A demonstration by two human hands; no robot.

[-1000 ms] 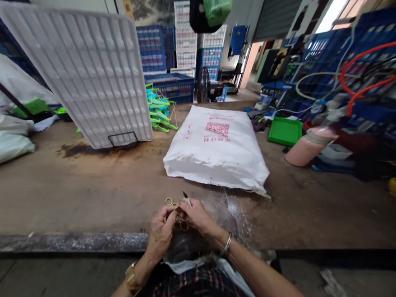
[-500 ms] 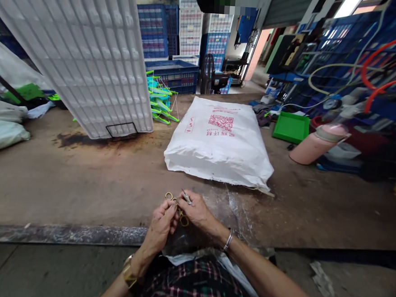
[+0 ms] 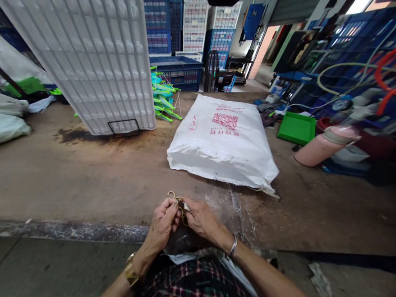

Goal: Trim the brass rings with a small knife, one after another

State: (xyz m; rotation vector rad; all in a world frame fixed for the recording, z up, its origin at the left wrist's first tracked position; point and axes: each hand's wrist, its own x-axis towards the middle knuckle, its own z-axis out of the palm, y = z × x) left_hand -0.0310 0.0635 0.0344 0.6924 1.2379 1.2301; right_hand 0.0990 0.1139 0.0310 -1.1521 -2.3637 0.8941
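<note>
Close to the table's front edge, my left hand (image 3: 162, 219) pinches a cluster of small brass-coloured rings (image 3: 171, 194). One ring sticks out above the fingertips; others show between the hands. My right hand (image 3: 205, 220) is closed round a small, light metal trimming knife (image 3: 187, 207), its fingers against the rings. Most of the knife is hidden by the fingers, and its exact kind is hard to make out. Beyond both hands, a full white sack (image 3: 223, 143) with red print lies flat on the table.
A tall white ribbed tray (image 3: 99, 60) leans at the left in a black wire stand (image 3: 123, 127). Bright green and blue plastic parts (image 3: 165, 101) lie behind it. At the right are a green tray (image 3: 297, 128) and a pink bottle (image 3: 315, 150). The wooden table (image 3: 80, 181) ends just before me.
My right hand has turned and moved down slightly, so the knife now lies against the rings between my hands; its tip pointed up and away before. The whole view has shifted a little.
</note>
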